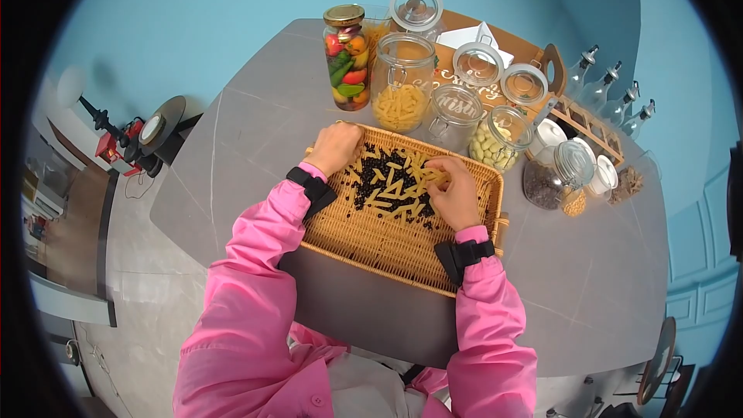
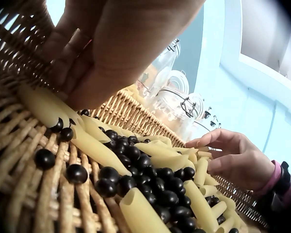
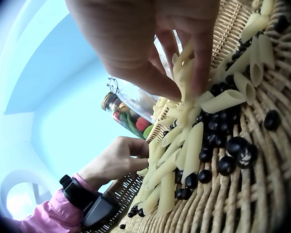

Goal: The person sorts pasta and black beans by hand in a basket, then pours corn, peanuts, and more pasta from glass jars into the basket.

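Observation:
A rectangular wicker basket (image 1: 356, 251) holds penne pasta (image 1: 379, 203) mixed with shiny black beans (image 1: 370, 169). My right hand (image 1: 455, 192) pinches several penne (image 3: 184, 80) between thumb and fingers, over the basket's far right part. At the far left corner, my left hand (image 1: 338, 149) reaches in with its fingers bent down beside the wicker wall. Two penne (image 2: 46, 108) lie right at its fingertips; I cannot tell whether the fingers hold them. More penne (image 3: 172, 167) are heaped between the hands, with beans (image 3: 218, 124) scattered around them.
Behind the basket stand a tall jar of colourful vegetables (image 1: 347, 62), a clip jar of pasta (image 1: 401, 104) and a jar of pale nuts or beans (image 1: 497, 143). To the right are a dark-filled jar (image 1: 546, 182), white canisters (image 1: 602, 174) and glass bottles (image 1: 596, 93). The grey table (image 1: 232, 147) extends around.

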Demonstrator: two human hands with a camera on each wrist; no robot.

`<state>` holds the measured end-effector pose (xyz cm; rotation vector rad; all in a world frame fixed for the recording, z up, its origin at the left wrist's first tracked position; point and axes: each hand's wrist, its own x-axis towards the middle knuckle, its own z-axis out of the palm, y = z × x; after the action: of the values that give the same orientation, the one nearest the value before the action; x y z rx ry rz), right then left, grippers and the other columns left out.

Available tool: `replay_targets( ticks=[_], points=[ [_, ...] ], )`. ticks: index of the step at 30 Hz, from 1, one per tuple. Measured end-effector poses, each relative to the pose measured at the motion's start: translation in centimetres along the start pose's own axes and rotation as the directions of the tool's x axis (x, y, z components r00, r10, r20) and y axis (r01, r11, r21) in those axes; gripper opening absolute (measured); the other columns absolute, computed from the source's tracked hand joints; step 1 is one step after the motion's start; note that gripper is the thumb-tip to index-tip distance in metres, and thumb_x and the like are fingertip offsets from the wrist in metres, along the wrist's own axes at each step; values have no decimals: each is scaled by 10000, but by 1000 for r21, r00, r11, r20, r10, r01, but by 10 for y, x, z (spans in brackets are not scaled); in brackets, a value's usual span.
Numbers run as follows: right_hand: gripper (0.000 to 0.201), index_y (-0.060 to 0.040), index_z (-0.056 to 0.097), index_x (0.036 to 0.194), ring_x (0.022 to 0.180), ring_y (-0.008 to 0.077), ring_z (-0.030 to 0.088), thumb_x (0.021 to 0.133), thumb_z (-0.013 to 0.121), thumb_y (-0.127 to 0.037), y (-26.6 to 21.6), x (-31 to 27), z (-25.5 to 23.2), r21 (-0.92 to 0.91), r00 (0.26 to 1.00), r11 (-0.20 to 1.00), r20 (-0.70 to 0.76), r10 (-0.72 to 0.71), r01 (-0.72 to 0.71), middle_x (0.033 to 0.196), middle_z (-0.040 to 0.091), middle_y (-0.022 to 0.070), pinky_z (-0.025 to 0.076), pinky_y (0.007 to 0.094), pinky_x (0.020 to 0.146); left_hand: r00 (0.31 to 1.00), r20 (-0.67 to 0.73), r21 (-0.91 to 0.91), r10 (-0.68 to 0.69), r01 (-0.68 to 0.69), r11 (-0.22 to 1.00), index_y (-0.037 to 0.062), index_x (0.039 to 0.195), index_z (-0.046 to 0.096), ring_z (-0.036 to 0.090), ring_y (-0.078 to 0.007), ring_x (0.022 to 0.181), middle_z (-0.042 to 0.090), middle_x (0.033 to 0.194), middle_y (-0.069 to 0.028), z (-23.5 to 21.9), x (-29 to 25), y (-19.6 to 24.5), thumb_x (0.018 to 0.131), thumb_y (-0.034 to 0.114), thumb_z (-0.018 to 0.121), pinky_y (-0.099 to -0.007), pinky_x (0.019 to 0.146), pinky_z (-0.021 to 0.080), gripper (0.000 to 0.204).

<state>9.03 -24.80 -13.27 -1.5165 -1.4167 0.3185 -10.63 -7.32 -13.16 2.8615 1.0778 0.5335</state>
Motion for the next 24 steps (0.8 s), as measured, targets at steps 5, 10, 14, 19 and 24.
replay_targets(
  ticks=[5, 10, 14, 19, 24],
  points=[
    [326, -23, 596, 1003, 735, 251, 588, 689, 626, 58, -3, 1, -2, 1, 1000, 1000, 15, 11, -11, 1052, 571, 110, 488, 298, 616, 999, 41, -226, 36, -26, 974, 44, 848, 602, 600, -297, 706, 612, 707, -98, -16, 1, 9, 660, 28, 601, -394, 626, 472, 189],
    [341, -25, 590, 1024, 754, 251, 596, 698, 614, 69, -5, 0, -2, 9, 1000, 1000, 14, 12, -13, 1090, 550, 114, 503, 287, 625, 978, 2, -275, 210, -202, 940, 49, 927, 623, 581, -279, 690, 589, 721, -85, -12, 2, 11, 632, -8, 622, -374, 645, 465, 301],
    [338, -25, 589, 1027, 759, 250, 600, 703, 611, 71, -6, 0, -2, 4, 1000, 1000, 19, 20, -20, 1092, 547, 114, 509, 283, 630, 955, -21, -305, 295, -287, 908, 41, 945, 635, 583, -291, 722, 594, 808, -116, -6, 2, 8, 629, -29, 617, -376, 673, 469, 324],
    [336, -30, 589, 1028, 750, 243, 602, 707, 618, 67, -5, 0, -1, -5, 1000, 1000, 13, 15, -15, 1084, 549, 108, 509, 284, 629, 952, 10, -304, 306, -289, 908, 23, 913, 633, 583, -315, 744, 597, 837, -125, 4, 4, 4, 640, -30, 610, -378, 691, 473, 279],
    [331, -35, 589, 1024, 745, 239, 601, 710, 622, 63, -5, 0, -2, -4, 1000, 1000, 11, 12, -12, 1078, 551, 107, 509, 283, 624, 955, 9, -335, 296, -276, 901, 14, 867, 614, 582, -334, 757, 591, 823, -130, 4, 5, 4, 654, -36, 600, -387, 689, 467, 219]
  ],
)
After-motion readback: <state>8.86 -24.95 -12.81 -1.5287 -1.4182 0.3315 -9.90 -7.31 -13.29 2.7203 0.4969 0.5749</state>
